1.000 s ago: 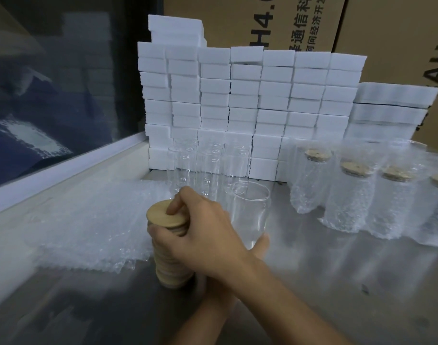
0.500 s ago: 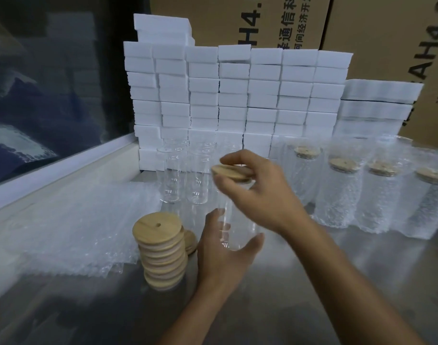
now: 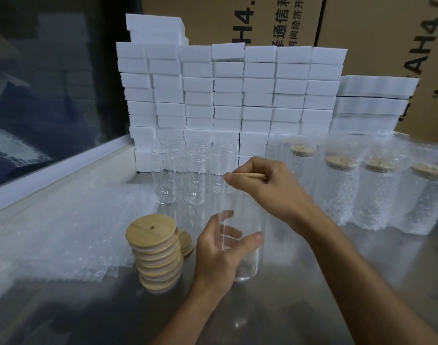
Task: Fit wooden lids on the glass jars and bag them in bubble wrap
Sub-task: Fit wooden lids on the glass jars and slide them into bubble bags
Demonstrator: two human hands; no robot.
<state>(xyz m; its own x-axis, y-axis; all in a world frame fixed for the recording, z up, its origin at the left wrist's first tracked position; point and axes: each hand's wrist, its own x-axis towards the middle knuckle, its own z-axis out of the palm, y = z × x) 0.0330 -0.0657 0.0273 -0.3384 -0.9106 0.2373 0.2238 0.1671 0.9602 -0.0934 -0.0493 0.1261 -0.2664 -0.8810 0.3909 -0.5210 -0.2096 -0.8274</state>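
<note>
While flat bubble-wrap bags [image 3: 71, 227] and a stack of round, holed wooden lids [image 3: 154, 252] wait at left, three bare glass jars [image 3: 193, 178] stand behind. Left hand [image 3: 223, 252] — fingers curled round a smooth clear jar [image 3: 245, 245] upright on the steel table [image 3: 362, 282]. Right hand [image 3: 267, 188] pinches a lid [image 3: 247, 175] level at its rim — apparently not yet seated. At right, four lidded jars [image 3: 339, 190] stand bagged.

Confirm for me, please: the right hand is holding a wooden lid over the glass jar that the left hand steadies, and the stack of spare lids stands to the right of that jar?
Not quite. In the head view the stack of spare lids stands to the left of the glass jar, beside the bubble wrap sheets. The rest holds: the right hand holds a wooden lid over the jar, which the left hand steadies.
</note>
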